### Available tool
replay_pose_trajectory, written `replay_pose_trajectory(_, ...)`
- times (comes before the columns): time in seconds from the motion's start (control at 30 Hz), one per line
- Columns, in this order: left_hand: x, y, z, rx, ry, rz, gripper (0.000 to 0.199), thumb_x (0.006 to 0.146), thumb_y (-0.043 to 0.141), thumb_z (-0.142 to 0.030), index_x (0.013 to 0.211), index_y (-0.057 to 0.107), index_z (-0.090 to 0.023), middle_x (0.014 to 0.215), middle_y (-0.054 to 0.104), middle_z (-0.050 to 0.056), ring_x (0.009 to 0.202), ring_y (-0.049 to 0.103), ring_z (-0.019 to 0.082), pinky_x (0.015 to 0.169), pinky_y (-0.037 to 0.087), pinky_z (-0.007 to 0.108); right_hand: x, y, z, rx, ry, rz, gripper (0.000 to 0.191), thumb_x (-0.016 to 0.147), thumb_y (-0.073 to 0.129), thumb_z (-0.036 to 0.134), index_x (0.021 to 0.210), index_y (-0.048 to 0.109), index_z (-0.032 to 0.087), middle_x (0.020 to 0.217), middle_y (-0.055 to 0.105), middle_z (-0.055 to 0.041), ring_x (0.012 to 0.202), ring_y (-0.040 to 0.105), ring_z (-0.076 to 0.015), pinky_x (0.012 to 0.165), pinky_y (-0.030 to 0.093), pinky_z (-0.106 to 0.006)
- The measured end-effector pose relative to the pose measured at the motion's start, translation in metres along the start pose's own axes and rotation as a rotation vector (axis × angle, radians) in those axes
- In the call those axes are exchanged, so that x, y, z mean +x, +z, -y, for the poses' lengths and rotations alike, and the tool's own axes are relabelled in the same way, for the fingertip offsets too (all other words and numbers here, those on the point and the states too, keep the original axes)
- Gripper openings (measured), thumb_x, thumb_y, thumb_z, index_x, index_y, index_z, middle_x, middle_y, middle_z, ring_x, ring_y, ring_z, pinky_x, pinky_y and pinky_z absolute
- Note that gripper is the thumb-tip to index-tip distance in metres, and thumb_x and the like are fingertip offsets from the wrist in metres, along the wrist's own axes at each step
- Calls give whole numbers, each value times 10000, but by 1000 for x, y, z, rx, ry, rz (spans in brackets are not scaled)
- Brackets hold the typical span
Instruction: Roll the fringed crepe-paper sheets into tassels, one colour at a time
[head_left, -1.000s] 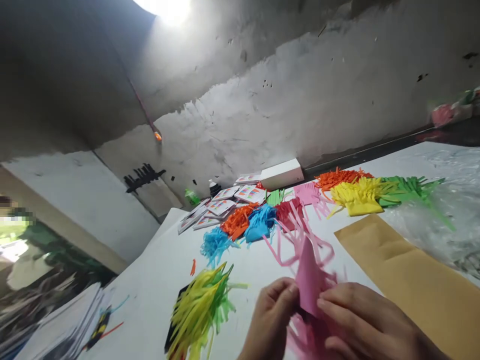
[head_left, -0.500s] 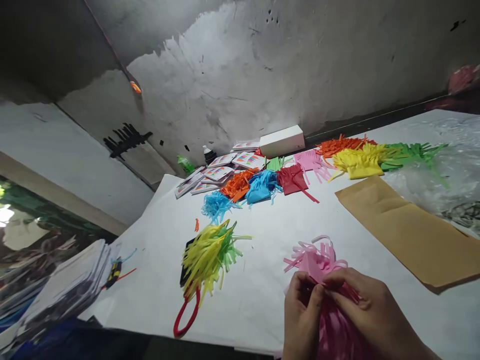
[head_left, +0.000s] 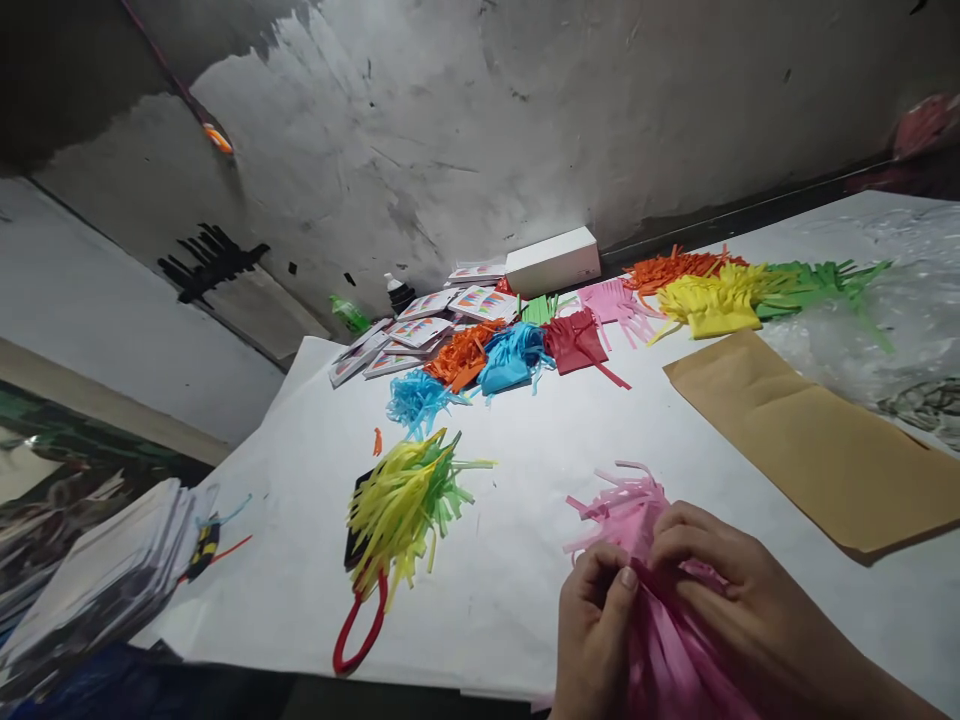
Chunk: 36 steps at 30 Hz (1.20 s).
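Pink fringed tissue paper (head_left: 664, 645) is pinched between my two hands at the lower right, one fringed end spread away from me and long strips hanging toward me. My left hand (head_left: 600, 620) closes thumb against fingers on its middle. My right hand (head_left: 724, 580) grips it just beside, fingertips curled over the paper. To the left lies a yellow and green tissue tassel (head_left: 409, 510), resting partly on a dark flat object (head_left: 358, 540). A red loop (head_left: 360, 635) sticks out below that tassel.
Folded fringed papers, blue (head_left: 514, 358), dark red (head_left: 576, 342) and yellow (head_left: 709, 303), lie along the back. Printed packets (head_left: 424, 332) and a white box (head_left: 553, 262) stand by the wall. Brown paper (head_left: 817, 450) and clear plastic (head_left: 870, 350) lie right; stacked sheets (head_left: 112, 570) left.
The view has shifted slightly. My right hand has slid its grip up around the pink paper's middle, and the strips toward me show more. Both hands still hold it.
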<state>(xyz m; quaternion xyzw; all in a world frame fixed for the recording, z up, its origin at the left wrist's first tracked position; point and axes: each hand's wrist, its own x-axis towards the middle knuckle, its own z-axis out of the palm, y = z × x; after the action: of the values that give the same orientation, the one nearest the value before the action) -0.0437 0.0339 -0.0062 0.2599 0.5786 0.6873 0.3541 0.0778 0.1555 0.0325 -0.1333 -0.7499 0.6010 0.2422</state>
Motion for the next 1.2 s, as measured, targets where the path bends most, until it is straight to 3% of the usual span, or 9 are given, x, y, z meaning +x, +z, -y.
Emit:
replay_pose_trajectory(0.1, -1, 2, -1, 23, 9, 11, 372, 871, 744, -522, 838, 683, -157, 805, 631, 24, 773, 539, 162, 735, 445, 255, -4, 0, -1, -216, -242, -48, 248, 985, 434, 103, 1015, 621, 265, 968, 570, 3, 856, 618, -120, 737, 503, -208)
replay_pose_trajectory(0.17, -2, 3, -2, 24, 15, 8, 369, 882, 732, -516, 819, 671, -158, 788, 622, 19, 757, 530, 157, 724, 445, 252, -5, -1, -2, -267, -313, -66, 258, 992, 421, 91, 1049, 603, 265, 982, 548, -3, 859, 618, -113, 731, 512, -198)
replay_pose_trajectory(0.3, -2, 4, -6, 71, 21, -1, 338, 903, 715, -486, 813, 662, -164, 792, 631, 17, 770, 540, 161, 730, 447, 247, -3, -6, 2, -313, -328, -45, 243, 987, 419, 78, 938, 597, 236, 943, 516, -9, 816, 594, -108, 690, 510, -192)
replay_pose_trajectory(0.5, -2, 6, -9, 75, 14, -18, 320, 908, 710, -476, 838, 665, -167, 822, 639, 29, 798, 558, 175, 760, 469, 266, -7, -11, 3, -407, -363, -28, 238, 987, 459, 101, 1130, 593, 236, 1080, 561, -44, 975, 620, -131, 827, 551, -217)
replay_pose_trajectory(0.63, -2, 8, -9, 89, 27, -11, 322, 916, 696, -480, 848, 663, -167, 832, 647, 39, 802, 573, 183, 761, 483, 276, -9, -9, 1, -597, -420, -118, 213, 975, 544, 139, 1165, 619, 200, 1163, 590, -88, 1039, 633, -175, 873, 567, -266)
replay_pose_trajectory(0.77, -3, 9, -5, 162, 98, -19, 313, 940, 668, -464, 826, 663, -173, 790, 635, 22, 754, 560, 161, 710, 458, 242, -6, -8, 1, -666, -514, -201, 229, 967, 491, 49, 1062, 646, 188, 1034, 646, -72, 980, 627, -190, 857, 542, -320)
replay_pose_trajectory(0.93, -5, 7, 0, 250, 135, -9, 295, 972, 626, -441, 842, 665, -180, 804, 624, 23, 750, 544, 160, 693, 434, 243, -5, -12, 1, -554, -392, -120, 203, 978, 494, 86, 904, 627, 220, 957, 650, -38, 973, 615, -200, 896, 499, -366)
replay_pose_trajectory(1.2, -6, 10, -4, 243, 154, 1, 302, 973, 617, -453, 847, 659, -182, 812, 625, 34, 761, 555, 173, 708, 443, 260, -5, -16, 0, -248, -50, -38, 163, 892, 607, 149, 753, 596, 233, 972, 641, -15, 984, 628, -195, 821, 502, -301)
